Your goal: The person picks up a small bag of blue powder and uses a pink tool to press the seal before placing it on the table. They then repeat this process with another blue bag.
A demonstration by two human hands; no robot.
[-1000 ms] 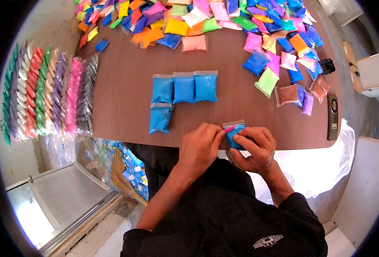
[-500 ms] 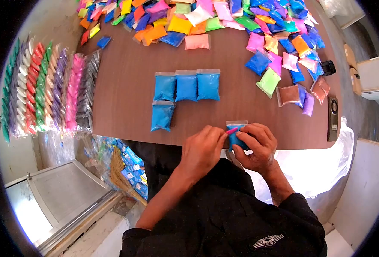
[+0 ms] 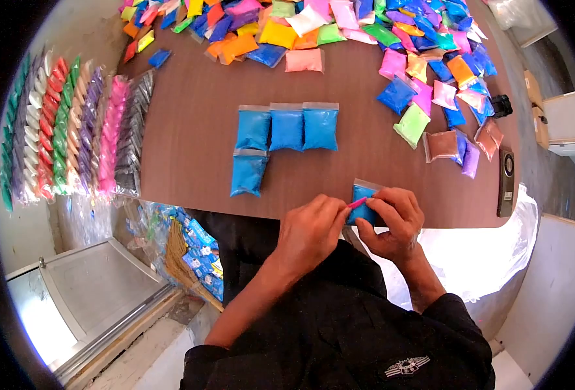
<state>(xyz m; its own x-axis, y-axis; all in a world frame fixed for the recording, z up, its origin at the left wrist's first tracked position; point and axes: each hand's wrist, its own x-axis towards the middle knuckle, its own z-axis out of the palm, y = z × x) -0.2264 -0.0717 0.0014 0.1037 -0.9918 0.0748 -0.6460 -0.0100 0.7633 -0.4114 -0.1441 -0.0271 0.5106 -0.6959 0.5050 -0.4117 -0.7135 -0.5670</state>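
Near the front edge of the brown table (image 3: 196,149), my left hand (image 3: 310,231) pinches one end of a small pink stick (image 3: 358,203). Thumb and fingers of my right hand (image 3: 395,221) are closed at its other end, beside a blue packet (image 3: 361,192). The stick lies across this packet, whose lower part is partly hidden by my hands. Further up and left, three blue packets (image 3: 287,129) lie side by side in a row, with another blue packet (image 3: 248,173) below the leftmost.
Many small coloured packets (image 3: 278,35) are heaped along the far side, spreading down the right. Twisted coloured bundles in clear wrap (image 3: 60,130) line the left edge. A dark device (image 3: 506,182) lies at the right edge, with a black object (image 3: 501,105) above it.
The view has shifted slightly. The blue packet at my hands is now tilted, and the pink stick still lies between my fingers.
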